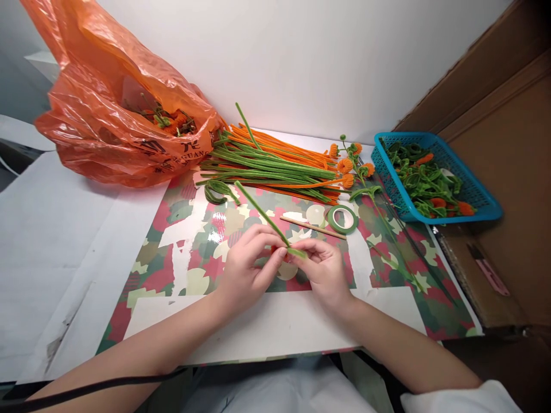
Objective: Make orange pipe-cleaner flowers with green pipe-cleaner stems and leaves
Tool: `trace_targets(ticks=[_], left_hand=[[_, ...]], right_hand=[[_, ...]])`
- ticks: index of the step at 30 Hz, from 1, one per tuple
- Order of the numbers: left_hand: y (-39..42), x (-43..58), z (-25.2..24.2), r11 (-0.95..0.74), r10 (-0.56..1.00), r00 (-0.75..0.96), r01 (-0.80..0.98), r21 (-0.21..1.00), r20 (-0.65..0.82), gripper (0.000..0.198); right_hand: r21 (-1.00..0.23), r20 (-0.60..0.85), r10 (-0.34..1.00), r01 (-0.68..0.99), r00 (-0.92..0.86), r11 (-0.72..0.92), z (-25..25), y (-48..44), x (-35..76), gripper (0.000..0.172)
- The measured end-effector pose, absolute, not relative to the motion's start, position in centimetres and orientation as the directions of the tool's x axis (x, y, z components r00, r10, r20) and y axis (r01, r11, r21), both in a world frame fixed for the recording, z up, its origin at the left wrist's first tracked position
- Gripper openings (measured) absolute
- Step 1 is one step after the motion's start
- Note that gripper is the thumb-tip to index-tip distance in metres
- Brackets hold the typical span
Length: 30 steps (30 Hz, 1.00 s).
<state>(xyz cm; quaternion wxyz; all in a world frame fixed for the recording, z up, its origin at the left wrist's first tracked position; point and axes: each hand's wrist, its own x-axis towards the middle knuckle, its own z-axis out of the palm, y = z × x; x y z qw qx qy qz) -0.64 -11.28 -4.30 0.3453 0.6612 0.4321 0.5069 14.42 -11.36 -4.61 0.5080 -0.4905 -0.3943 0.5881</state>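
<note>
Both my hands meet over the middle of the patterned mat. A green pipe cleaner (262, 213) is pinched between them, its long end slanting up and away to the left. Its other end is bent over at my right fingertips. My left hand (247, 267) is closed, thumb and index finger pressed together at the bend. My right hand (326, 272) is closed on the short green end. A small orange piece (279, 250) shows between the fingers, mostly hidden, so I cannot tell its shape. Just beyond lie a thin wooden stick (312, 227) and a roll of green tape (353, 221).
Green pipe cleaners (275, 163) and orange pipe cleaners (284, 144) lie bundled at the back. Beside them are a curled green leaf (217, 192) and orange flowers (345, 166) on stems. An orange plastic bag (99, 120) stands left, a blue basket (486, 211) right, near a pink-handled cutter (491, 272).
</note>
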Motion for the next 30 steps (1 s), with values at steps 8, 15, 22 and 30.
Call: trace_targets(ticks=[8,15,22,30], left_hand=[[-10.5,-1.2,-4.2,0.272,0.958,0.17,-0.301,0.914,-0.229,0.033],[-10.4,-1.5,-3.5,0.298,0.952,0.146,-0.223,0.928,-0.27,0.029],[-11.4,-0.7,-3.4,0.333,0.94,0.175,-0.294,0.896,-0.292,0.032],[-12.1,0.0,-3.9,0.304,0.95,0.165,-0.283,0.91,-0.266,0.033]], right_hand=[[-0.999,-0.001,0.999,-0.043,0.053,0.001,-4.7,-11.0,14.6,0.003],[-0.951,0.255,0.967,0.183,0.008,0.249,-4.7,-11.2,14.5,0.017],[-0.901,0.385,0.923,0.227,0.024,0.37,-4.7,-11.2,14.7,0.019],[-0.861,0.444,0.896,0.293,0.031,0.416,-4.4,-11.3,14.8,0.019]])
